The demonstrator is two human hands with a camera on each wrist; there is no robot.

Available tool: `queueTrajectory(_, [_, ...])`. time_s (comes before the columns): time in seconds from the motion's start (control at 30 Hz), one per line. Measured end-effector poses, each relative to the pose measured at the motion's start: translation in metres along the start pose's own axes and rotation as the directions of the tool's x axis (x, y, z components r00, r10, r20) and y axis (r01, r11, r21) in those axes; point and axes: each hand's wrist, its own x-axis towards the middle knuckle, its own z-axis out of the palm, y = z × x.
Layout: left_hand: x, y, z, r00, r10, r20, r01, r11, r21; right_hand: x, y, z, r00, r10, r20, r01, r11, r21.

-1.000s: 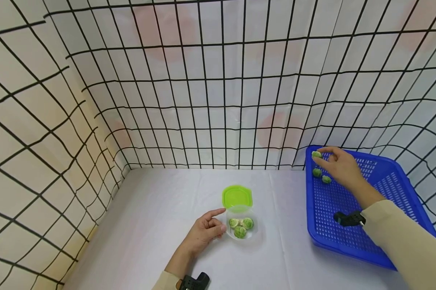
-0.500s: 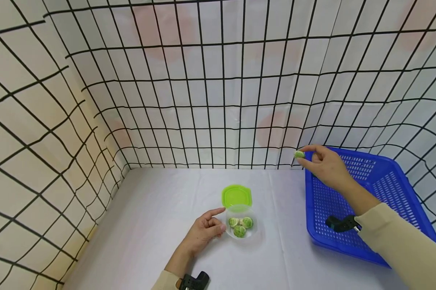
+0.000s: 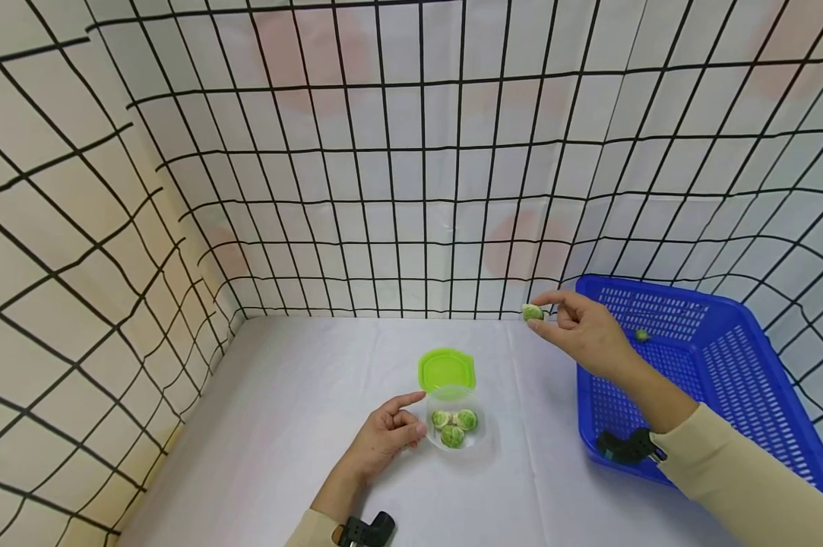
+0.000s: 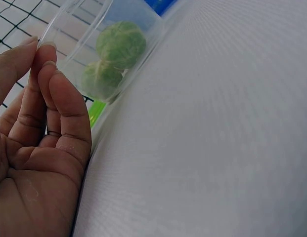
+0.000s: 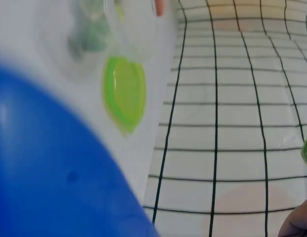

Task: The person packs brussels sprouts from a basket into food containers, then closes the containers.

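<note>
My right hand (image 3: 585, 334) pinches a green Brussels sprout (image 3: 533, 312) between thumb and fingers, above the table left of the blue basket (image 3: 584, 410). In the right wrist view, only part of that sprout (image 5: 306, 151) and a fingertip show at the right edge. My left hand (image 3: 382, 438) holds the left rim of a small clear plastic container (image 3: 476, 444), its fingers curled by the thumb in the left wrist view. Inside the container lie several Brussels sprouts (image 3: 453, 436). Behind it, a bright green lid (image 3: 447, 370) lies on the table.
Another sprout (image 3: 641, 335) sits in the blue basket, partly hidden by my right arm. A white cloth covers the table (image 3: 302, 403). Black grid netting (image 3: 411, 167) over pale cloth stands at the back and sides.
The right hand has lifted the pinched sprout out over the basket's left rim and carried it left and slightly down. My left hand and the container have stayed in place.
</note>
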Motion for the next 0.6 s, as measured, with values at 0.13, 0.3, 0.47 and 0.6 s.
queueTrajectory(0.13, [0.000,0.000,0.000,1.000,-0.003,0.001,0.003,1.000,-0.004,-0.006,0.000,0.013,1.000,-0.027,0.003,0.027,0.999,0.017])
queueTrajectory(0.3, [0.000,0.000,0.001,1.000,-0.008,0.003,0.008,1.000,-0.008,-0.014,-0.001,0.027,0.999,-0.033,0.036,0.031,0.998,0.052])
queueTrajectory(0.47, [0.000,0.001,0.001,1.000,-0.013,-0.007,0.013,1.000,0.004,-0.021,-0.005,0.041,0.997,-0.032,0.066,0.026,0.996,0.091])
queueTrajectory(0.6, [0.000,0.002,0.000,1.000,-0.015,-0.009,0.015,1.000,0.015,-0.029,-0.008,0.054,0.994,-0.040,0.099,0.027,0.991,0.134])
